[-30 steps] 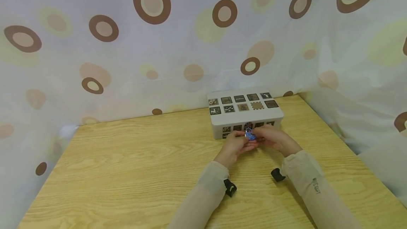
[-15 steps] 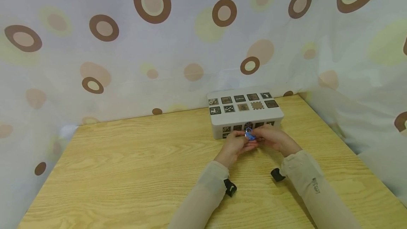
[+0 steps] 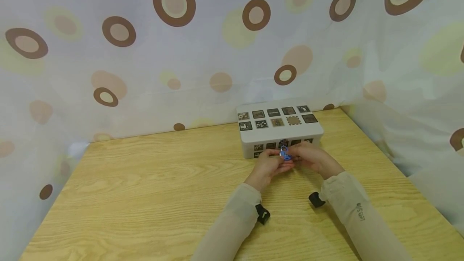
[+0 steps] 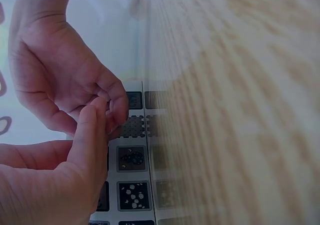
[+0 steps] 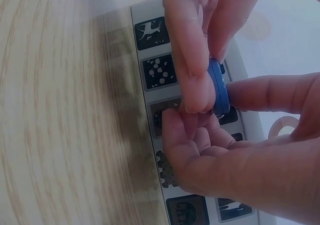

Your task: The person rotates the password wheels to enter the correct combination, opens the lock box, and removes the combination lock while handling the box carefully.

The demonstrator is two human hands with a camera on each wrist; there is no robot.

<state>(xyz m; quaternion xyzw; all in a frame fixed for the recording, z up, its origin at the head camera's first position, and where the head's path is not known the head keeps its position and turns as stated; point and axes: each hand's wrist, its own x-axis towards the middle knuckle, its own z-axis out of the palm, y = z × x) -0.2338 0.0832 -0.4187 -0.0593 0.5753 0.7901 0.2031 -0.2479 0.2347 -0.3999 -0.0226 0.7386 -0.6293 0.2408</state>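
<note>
A hand could cross the wooden table (image 3: 145, 184) from its left edge to the left sleeve (image 3: 230, 222). Near the back right corner a white box (image 3: 280, 130) blocks passage; the left hand (image 3: 267, 168) and right hand (image 3: 314, 158), at a small blue object (image 3: 285, 154), bar its front.

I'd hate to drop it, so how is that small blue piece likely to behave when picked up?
The blue piece is probably stiff, since its edge looks evenly curved and unbent. It is likely light, as it looks small and thin between the fingertips. Its smooth-looking, rounded side might make it slip or roll.
</note>
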